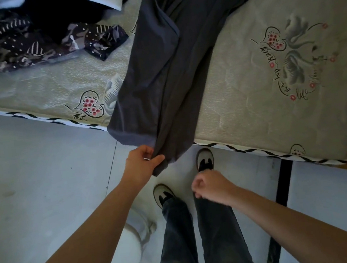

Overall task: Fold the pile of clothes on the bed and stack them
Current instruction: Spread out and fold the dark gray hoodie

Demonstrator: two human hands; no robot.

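A dark grey garment [172, 67] lies lengthwise across the bed [252, 112], folded along its length, its lower end hanging over the bed's near edge. My left hand [142, 163] pinches that hanging corner between thumb and fingers. My right hand [211, 186] hovers lower right of it, above my legs, fingers curled and holding nothing. A pile of dark patterned clothes [20, 44] sits at the bed's far left.
The bed has a beige printed cover with heart and swan motifs. My shoes [204, 160] stand on the pale tiled floor [43, 166] by the bed's edge. A white rounded object [127, 249] sits on the floor at my left.
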